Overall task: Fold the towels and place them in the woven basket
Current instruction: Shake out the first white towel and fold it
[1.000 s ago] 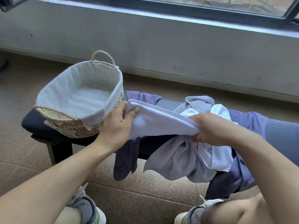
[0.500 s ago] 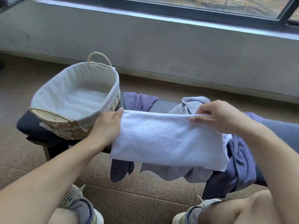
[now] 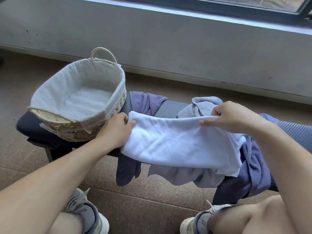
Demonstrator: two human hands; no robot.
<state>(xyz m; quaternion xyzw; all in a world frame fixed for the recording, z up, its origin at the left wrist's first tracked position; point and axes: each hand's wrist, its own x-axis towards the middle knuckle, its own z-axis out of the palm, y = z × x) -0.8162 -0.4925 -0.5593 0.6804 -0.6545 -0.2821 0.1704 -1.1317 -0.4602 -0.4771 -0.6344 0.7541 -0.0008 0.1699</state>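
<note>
The person sits facing a low dark padded counter (image 3: 25, 123), and everything here reads best against the oval woven straw basket with the white eyelet cloth liner (image 3: 79, 100) standing on its left end. The basket holds only its liner.

Just right of the basket, the left hand (image 3: 116, 130) has a closed grip on the top left corner of a white terry towel (image 3: 177, 144), thumb over the hem and fingers tucked behind it. Further right of the basket, the right hand (image 3: 231, 115) pinches the towel's top edge, fingers curled over the fold and thumb stretched along the front. The towel hangs between the 2 hands as a wide doubled band over the counter's near edge.

Half a second ago the band hung flatter and its top edge ran straight; now the edge dips in the middle. A second ago the same towel was bunched into a narrow wedge with the hands closer together.

Behind and under the white towel, right of the basket, lie a purple towel (image 3: 148, 103) draped over the counter, a pale grey towel (image 3: 204, 103) heaped beside the right hand, and a darker violet towel (image 3: 256, 169) hanging off the near side. None of these has shifted.
</note>
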